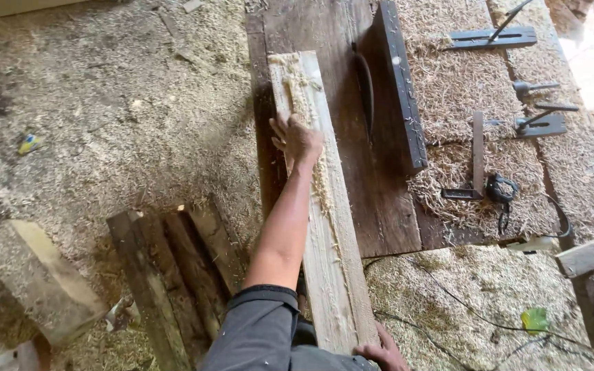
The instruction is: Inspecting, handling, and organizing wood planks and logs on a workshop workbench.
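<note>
A long pale wooden plank [328, 233] lies lengthwise on a dark saw table [379, 199], dusted with shavings. My left hand [297, 139] rests flat on the plank's upper part, arm stretched forward. My right hand [381, 352] grips the plank's near end at the bottom of the view. A circular saw blade [365, 89] rises from a slot in the table just right of the plank. A dark fence rail [403, 89] runs along the blade's far side.
Sawdust and shavings cover the floor and the table's right half. Metal clamps and levers [541, 117] sit at the right. Stacked dark boards [166, 275] and a wood block [49, 282] lie at the left. A cable [462, 302] trails over the floor.
</note>
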